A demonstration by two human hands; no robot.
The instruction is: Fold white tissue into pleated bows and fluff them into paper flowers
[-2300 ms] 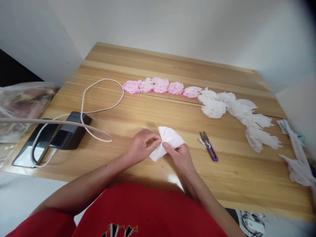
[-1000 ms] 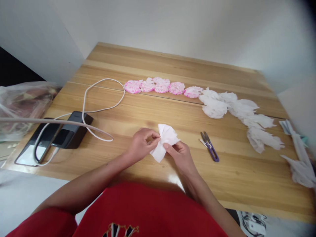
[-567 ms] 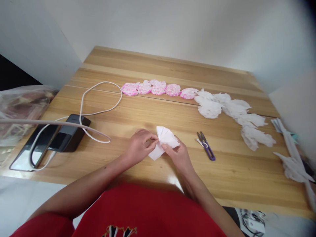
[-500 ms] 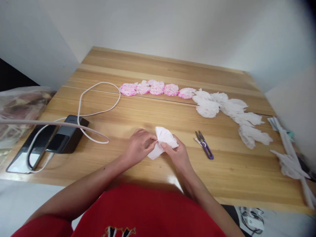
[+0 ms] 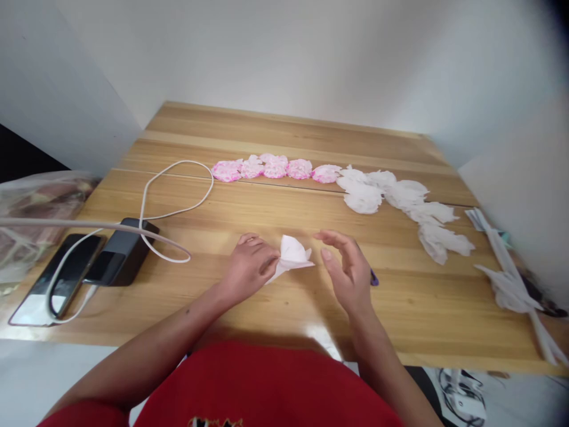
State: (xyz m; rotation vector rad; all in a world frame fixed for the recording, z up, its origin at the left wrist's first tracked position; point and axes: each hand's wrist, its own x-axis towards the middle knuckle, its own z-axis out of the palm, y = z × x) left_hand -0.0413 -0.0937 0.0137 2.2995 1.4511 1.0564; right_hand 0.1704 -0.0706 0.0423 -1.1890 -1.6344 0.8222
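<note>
Between the fingertips of my left hand [image 5: 251,264] is pinched a folded piece of white tissue paper [image 5: 293,252], its layers fanning out to the right. My right hand [image 5: 347,270] is off the paper, a short way to its right, with thumb and fingers apart and nothing in them. Behind that hand, the purple thread snips [image 5: 374,277] are mostly hidden; only a bit of handle shows. Pink-edged tissue paper flowers [image 5: 274,166] lie in a row farther back, followed to the right by several white tissue paper flowers [image 5: 363,197].
A white cable [image 5: 178,210] loops over the left of the wooden table [image 5: 267,127], by a dark power bank [image 5: 127,252] and a phone [image 5: 57,279]. Knotted white plastic [image 5: 511,290] lies at the right edge. Walls stand behind the table.
My right hand has let go of the tissue paper and moved right, opening and covering most of the thread snips. My left hand still pinches the paper.
</note>
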